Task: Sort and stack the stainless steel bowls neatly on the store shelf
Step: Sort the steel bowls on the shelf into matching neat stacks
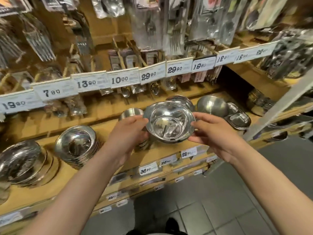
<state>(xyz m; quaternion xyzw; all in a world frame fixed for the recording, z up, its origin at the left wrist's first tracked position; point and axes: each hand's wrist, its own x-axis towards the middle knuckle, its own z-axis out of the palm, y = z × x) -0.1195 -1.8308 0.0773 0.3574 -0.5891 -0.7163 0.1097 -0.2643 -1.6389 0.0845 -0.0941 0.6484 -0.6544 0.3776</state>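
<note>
Both hands hold one shiny steel bowl above the wooden shelf. My left hand grips its left rim, my right hand pinches its right rim. The bowl is tilted with its inside facing me. Just behind it sits a small steel bowl and another bowl. A stack of bowls stands to the left, and a wider stack lies at the far left. A dull upside-down bowl rests to the right.
Steel compartment trays lie at the shelf's right end. Price tags line a rail above, with packaged cutlery hanging from pegs. More price tags run along the shelf's front edge. Grey floor tiles lie below.
</note>
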